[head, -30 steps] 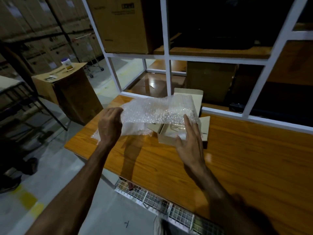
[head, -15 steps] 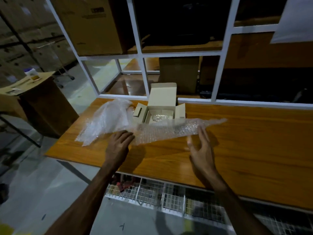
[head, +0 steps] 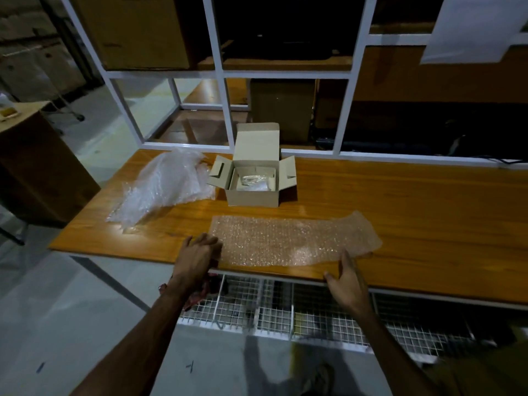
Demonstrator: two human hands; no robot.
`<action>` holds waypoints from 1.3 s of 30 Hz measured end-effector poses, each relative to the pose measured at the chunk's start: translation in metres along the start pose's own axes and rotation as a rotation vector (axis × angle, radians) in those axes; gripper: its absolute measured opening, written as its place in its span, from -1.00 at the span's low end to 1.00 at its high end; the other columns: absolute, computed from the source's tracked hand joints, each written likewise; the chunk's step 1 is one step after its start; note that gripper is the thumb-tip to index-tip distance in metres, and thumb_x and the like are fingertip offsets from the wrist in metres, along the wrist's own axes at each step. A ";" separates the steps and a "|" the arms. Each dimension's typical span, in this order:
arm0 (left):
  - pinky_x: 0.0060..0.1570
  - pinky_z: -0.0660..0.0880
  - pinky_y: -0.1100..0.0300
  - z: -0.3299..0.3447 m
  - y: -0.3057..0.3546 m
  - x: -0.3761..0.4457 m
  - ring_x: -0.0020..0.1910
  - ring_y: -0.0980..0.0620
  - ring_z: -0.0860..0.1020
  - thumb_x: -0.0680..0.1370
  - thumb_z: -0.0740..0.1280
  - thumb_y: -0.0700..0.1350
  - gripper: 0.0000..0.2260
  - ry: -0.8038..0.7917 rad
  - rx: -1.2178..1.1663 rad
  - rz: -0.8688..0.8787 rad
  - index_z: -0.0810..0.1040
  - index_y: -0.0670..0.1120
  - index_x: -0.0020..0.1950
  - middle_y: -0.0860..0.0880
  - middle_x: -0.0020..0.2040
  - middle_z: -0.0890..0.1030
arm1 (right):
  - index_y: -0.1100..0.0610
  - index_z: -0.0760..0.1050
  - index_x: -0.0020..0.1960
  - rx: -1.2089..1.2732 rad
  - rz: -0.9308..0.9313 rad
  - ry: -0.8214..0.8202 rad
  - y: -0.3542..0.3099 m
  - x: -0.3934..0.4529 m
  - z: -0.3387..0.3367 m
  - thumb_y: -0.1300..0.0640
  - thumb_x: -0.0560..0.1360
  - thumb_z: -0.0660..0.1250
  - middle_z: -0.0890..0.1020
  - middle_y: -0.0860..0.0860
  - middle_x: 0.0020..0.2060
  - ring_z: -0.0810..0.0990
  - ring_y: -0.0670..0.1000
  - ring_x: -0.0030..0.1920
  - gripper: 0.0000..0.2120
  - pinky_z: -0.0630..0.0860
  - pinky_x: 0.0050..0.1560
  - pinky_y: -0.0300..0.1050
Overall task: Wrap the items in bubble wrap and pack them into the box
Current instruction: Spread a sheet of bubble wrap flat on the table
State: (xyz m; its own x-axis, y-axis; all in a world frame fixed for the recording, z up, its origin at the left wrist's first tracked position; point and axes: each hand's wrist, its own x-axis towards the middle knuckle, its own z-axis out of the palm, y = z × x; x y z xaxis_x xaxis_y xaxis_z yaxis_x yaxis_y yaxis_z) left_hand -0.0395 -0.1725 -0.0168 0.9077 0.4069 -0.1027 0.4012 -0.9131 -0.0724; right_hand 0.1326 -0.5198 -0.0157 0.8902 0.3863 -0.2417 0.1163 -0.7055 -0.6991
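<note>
Between the two hands, a flat sheet of bubble wrap (head: 291, 241) lies spread on the wooden table (head: 414, 212), with its long axis running left to right, parallel to the near table edge. The left hand (head: 197, 258) rests at the sheet's left end, its fingers over the near left corner; whether they pinch the edge or merely press it flat cannot be told. The right hand (head: 347, 277) is relaxed with straight fingers, its tips touching the near edge of the sheet close to the right end, the thumb on the table's rim. It holds nothing.

Beyond the sheet, straight ahead of the gap between the hands and a little nearer the left one, stands the small cardboard box (head: 253, 185), flaps open, with something pale and shiny inside that is too dim to name. Just left of the box, ahead of the left hand, a loose heap of more bubble wrap (head: 165, 187) touches the box's side flap.

Judging by this layout, the item to wrap would come from the box, which the left hand reaches more easily.
</note>
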 end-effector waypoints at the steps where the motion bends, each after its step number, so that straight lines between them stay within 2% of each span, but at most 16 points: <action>1: 0.58 0.16 -0.21 -0.002 -0.001 0.002 0.65 -0.09 0.23 0.54 0.51 -0.10 -0.40 -0.036 0.008 -0.020 0.42 0.09 0.56 0.05 0.62 0.36 | 0.02 -0.08 0.70 -0.058 0.024 -0.001 0.001 0.000 -0.001 0.01 0.63 0.38 0.17 0.07 0.66 0.26 0.24 0.59 -0.17 0.30 0.53 0.20; 3: 0.60 0.12 -0.27 -0.002 -0.003 0.007 0.68 -0.12 0.13 0.53 0.53 -0.10 -0.29 -0.080 0.018 -0.058 0.30 0.10 0.63 0.03 0.67 0.27 | 0.05 -0.01 0.70 -0.136 0.056 0.026 0.000 0.000 -0.004 -0.02 0.63 0.37 0.32 0.11 0.59 0.39 0.25 0.51 -0.20 0.42 0.44 0.17; 5: 0.60 0.09 -0.32 -0.002 -0.002 0.010 0.69 -0.16 0.07 0.54 0.52 -0.06 -0.28 -0.105 0.017 -0.097 0.26 0.10 0.64 0.01 0.68 0.23 | 0.05 0.19 0.64 -0.241 0.033 0.076 0.001 0.001 -0.005 -0.03 0.61 0.38 0.52 0.10 0.41 0.55 0.19 0.33 -0.32 0.56 0.28 0.10; 8: 0.59 0.09 -0.34 -0.013 0.010 0.012 0.70 -0.15 0.06 0.65 0.38 -0.03 -0.50 -0.054 -0.041 -0.148 0.37 0.04 0.58 -0.02 0.68 0.25 | 0.05 0.41 0.52 -0.295 0.034 0.149 0.003 0.005 -0.008 0.00 0.60 0.37 0.64 0.04 0.20 0.66 0.04 0.00 -0.49 0.65 -0.08 -0.04; 10: 0.60 0.10 -0.26 -0.022 0.028 0.013 0.69 -0.11 0.10 0.71 0.24 0.00 -0.63 0.015 -0.086 -0.166 0.47 -0.01 0.52 -0.02 0.66 0.28 | 0.07 0.50 0.42 -0.285 0.062 0.172 -0.001 0.007 -0.010 0.07 0.62 0.33 0.69 0.02 0.04 0.64 -0.04 -0.20 -0.62 0.50 -0.32 -0.18; 12: 0.58 0.20 -0.21 -0.023 0.049 0.016 0.65 -0.13 0.21 0.74 0.10 0.05 -0.63 0.115 -0.157 -0.111 0.56 -0.03 0.42 -0.06 0.59 0.41 | 0.04 0.56 0.27 -0.304 0.077 0.186 -0.006 0.009 -0.012 0.09 0.63 0.29 0.69 0.00 -0.12 0.61 -0.03 -0.26 -0.77 0.42 -0.35 -0.20; 15: 0.47 0.39 -0.21 -0.012 0.086 0.028 0.55 -0.16 0.37 0.75 -0.02 0.10 -0.53 0.225 -0.269 0.022 0.63 -0.03 0.29 -0.10 0.46 0.56 | 0.01 0.58 0.09 -0.315 0.083 0.258 -0.015 0.010 -0.012 0.09 0.64 0.26 0.64 -0.04 -0.24 0.59 -0.05 -0.31 -0.87 0.49 -0.35 -0.17; 17: 0.41 0.44 -0.20 -0.008 0.110 0.038 0.52 -0.11 0.38 0.73 -0.04 0.12 -0.54 0.237 -0.314 0.085 0.58 -0.01 0.32 -0.08 0.45 0.55 | 0.00 0.59 0.09 -0.297 0.040 0.286 -0.025 0.012 -0.010 0.09 0.67 0.23 0.63 -0.06 -0.21 0.58 -0.08 -0.28 -0.85 0.46 -0.35 -0.19; 19: 0.42 0.42 -0.31 -0.008 0.131 0.049 0.58 -0.14 0.28 0.72 -0.01 0.13 -0.59 0.193 -0.344 0.105 0.45 0.00 0.44 -0.09 0.53 0.42 | 0.00 0.59 0.20 -0.266 -0.108 0.278 -0.041 0.018 -0.001 0.12 0.67 0.24 0.65 -0.06 -0.04 0.59 -0.09 -0.14 -0.81 0.49 -0.20 -0.24; 21: 0.50 0.19 -0.47 -0.007 0.147 0.060 0.68 -0.22 0.06 0.72 0.01 0.21 -0.52 0.103 -0.340 0.066 0.24 0.03 0.59 -0.12 0.69 0.15 | 0.01 0.52 0.37 -0.287 -0.303 0.212 -0.057 0.035 0.016 0.14 0.66 0.27 0.63 -0.02 0.22 0.60 -0.05 0.10 -0.71 0.54 0.08 -0.19; 22: 0.49 0.07 -0.50 -0.005 0.153 0.065 0.69 -0.23 -0.05 0.71 -0.01 0.28 -0.45 0.054 -0.336 0.038 0.15 0.05 0.64 -0.10 0.72 0.01 | 0.01 0.46 0.45 -0.320 -0.367 0.156 -0.063 0.047 0.026 0.12 0.65 0.28 0.56 0.01 0.36 0.55 -0.01 0.26 -0.63 0.51 0.25 -0.11; 24: 0.48 -0.08 -0.55 0.002 0.157 0.075 0.69 -0.25 -0.19 0.67 -0.08 0.39 -0.33 -0.034 -0.309 -0.011 0.00 0.10 0.70 -0.10 0.72 -0.17 | 0.02 0.31 0.59 -0.411 -0.409 0.035 -0.065 0.070 0.044 0.04 0.67 0.26 0.34 0.05 0.57 0.34 0.09 0.53 -0.51 0.32 0.51 0.07; 26: 0.50 -0.18 -0.54 0.015 0.153 0.079 0.68 -0.21 -0.25 0.63 -0.18 0.46 -0.29 -0.083 -0.266 -0.041 -0.11 0.16 0.71 -0.09 0.71 -0.24 | 0.01 0.16 0.66 -0.505 -0.382 -0.038 -0.054 0.088 0.054 -0.10 0.71 0.12 0.16 0.06 0.66 0.13 0.13 0.64 -0.45 0.09 0.63 0.16; 29: 0.54 -0.23 -0.47 0.025 0.137 0.081 0.69 -0.16 -0.25 0.57 -0.26 0.53 -0.25 -0.054 -0.232 -0.058 -0.17 0.22 0.70 -0.05 0.70 -0.26 | -0.09 0.00 0.69 -0.579 -0.352 -0.022 -0.026 0.103 0.054 -0.35 0.67 -0.13 -0.03 -0.01 0.69 -0.08 0.08 0.68 -0.34 -0.09 0.65 0.21; 32: 0.60 -0.19 -0.36 0.026 0.117 0.082 0.70 -0.13 -0.21 0.59 -0.24 0.52 -0.26 -0.028 -0.237 -0.070 -0.16 0.21 0.70 -0.06 0.72 -0.21 | -0.13 -0.15 0.69 -0.617 -0.300 -0.001 -0.010 0.114 0.041 -0.46 0.60 -0.26 -0.19 -0.02 0.67 -0.22 0.09 0.67 -0.26 -0.19 0.64 0.25; 39: 0.64 -0.18 -0.23 0.032 0.059 0.082 0.70 -0.11 -0.21 0.56 -0.26 0.54 -0.18 -0.015 -0.251 -0.185 -0.19 0.13 0.72 -0.07 0.71 -0.23 | -0.12 -0.15 0.70 -0.605 -0.215 0.081 0.028 0.123 -0.005 -0.53 0.56 -0.31 -0.18 0.00 0.68 -0.24 0.07 0.67 -0.17 -0.22 0.64 0.22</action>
State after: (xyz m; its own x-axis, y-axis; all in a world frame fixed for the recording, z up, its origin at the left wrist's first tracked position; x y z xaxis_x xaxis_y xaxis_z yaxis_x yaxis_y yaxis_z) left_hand 0.0545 -0.1923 -0.0609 0.8152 0.5654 -0.1258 0.5791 -0.8002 0.1560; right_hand 0.2476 -0.4952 -0.0617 0.8470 0.5269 -0.0708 0.5023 -0.8367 -0.2181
